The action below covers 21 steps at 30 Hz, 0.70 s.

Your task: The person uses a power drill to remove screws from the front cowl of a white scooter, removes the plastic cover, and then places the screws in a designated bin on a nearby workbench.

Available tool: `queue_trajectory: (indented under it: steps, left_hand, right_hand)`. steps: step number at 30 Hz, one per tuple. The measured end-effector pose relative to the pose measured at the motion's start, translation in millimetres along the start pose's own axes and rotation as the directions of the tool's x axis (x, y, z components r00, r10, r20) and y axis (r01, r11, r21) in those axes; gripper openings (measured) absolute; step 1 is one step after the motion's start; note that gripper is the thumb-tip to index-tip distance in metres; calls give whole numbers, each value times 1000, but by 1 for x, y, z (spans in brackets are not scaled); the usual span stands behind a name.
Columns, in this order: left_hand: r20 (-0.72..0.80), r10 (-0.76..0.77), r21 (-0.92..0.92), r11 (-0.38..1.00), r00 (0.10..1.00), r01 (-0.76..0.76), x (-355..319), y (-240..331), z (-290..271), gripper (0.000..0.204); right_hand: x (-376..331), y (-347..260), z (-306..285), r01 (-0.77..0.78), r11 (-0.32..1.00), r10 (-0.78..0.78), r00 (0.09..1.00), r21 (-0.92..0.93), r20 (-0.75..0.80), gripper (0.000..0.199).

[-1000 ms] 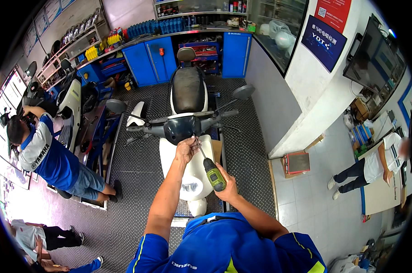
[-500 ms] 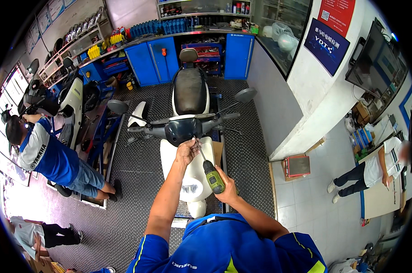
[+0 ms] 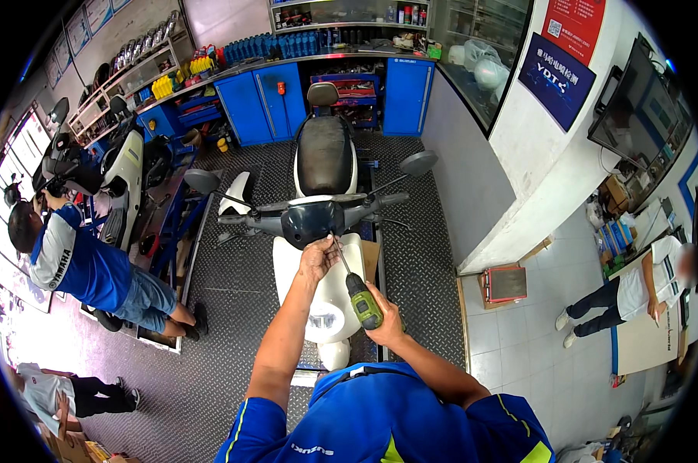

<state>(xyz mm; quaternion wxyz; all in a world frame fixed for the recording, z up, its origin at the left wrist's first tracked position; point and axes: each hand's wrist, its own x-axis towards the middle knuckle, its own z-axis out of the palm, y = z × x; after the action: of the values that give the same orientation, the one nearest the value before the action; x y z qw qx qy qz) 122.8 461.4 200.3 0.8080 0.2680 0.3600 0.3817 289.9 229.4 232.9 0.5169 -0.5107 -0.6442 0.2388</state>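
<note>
My right hand (image 3: 384, 318) is wrapped round the grip of a green and black cordless drill (image 3: 363, 303). A long thin screwdriver bit (image 3: 341, 256) runs from its chuck up to the lower edge of a dark handlebar cover (image 3: 312, 222). Beside the bit's tip, my left hand (image 3: 318, 258) has its fingers closed against the cover's lower edge; whatever is between them is too small to make out. Both belong to a white scooter (image 3: 287, 270) facing me, with its round headlight (image 3: 323, 318) below my wrists and its black seat (image 3: 324, 158) beyond the handlebar.
Mirrors (image 3: 418, 163) stick out on both sides. A white body panel (image 3: 237, 193) lies on the dark tread-plate floor left of the scooter. At left a person (image 3: 94, 255) in blue and white works at another scooter (image 3: 125, 177). Blue cabinets (image 3: 245, 108) line the back; a pillar (image 3: 534, 177) stands right.
My hands and the drill hold almost the same place at the cover. The person at the left has shifted their arms slightly; the whole view has moved a little.
</note>
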Motion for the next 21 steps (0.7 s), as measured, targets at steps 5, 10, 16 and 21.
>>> queue_trajectory:
  steps: [5,10,16,21]
  left_hand:
    - [1,-2,26,1000,1000,2,-1,1,3,26]
    - [-8,-8,26,1000,1000,9,-3,2,4,26]
    - [-7,-13,22,1000,1000,14,-3,4,6,27]
    - [12,-21,14,1000,1000,21,-4,4,5,28]
  right_hand:
    - [2,-3,-3,-22,999,22,1000,-25,9,82]
    - [3,0,-2,16,999,-15,1000,-45,8,83]
    - [4,-2,-2,-37,999,37,999,28,7,88]
    - [5,-6,-2,-17,1000,17,1000,-4,-4,88]
